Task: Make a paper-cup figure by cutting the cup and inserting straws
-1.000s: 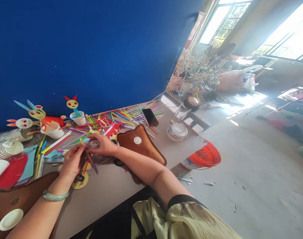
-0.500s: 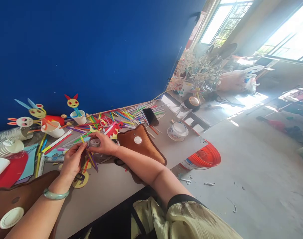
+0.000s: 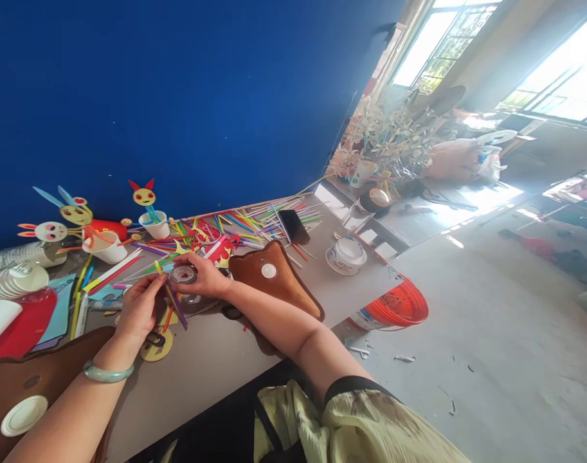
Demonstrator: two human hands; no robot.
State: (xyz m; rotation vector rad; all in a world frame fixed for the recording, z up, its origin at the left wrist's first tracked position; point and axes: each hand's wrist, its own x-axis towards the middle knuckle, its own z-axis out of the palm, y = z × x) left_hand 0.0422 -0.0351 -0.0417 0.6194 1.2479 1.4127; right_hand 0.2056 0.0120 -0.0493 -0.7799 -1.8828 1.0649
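Left of frame centre, our left hand (image 3: 141, 303) pinched drinking straws (image 3: 179, 310) and our right hand (image 3: 205, 276) gripped a tape roll (image 3: 183, 274); a slack pinch could have skewed the drinking straws.

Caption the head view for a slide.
Left hand holding thin colored strips, right hand holding a tape roll, at a cluttered table.

No text can be read; the white bowl (image 3: 346, 255) seems to bear small, blurred lettering.
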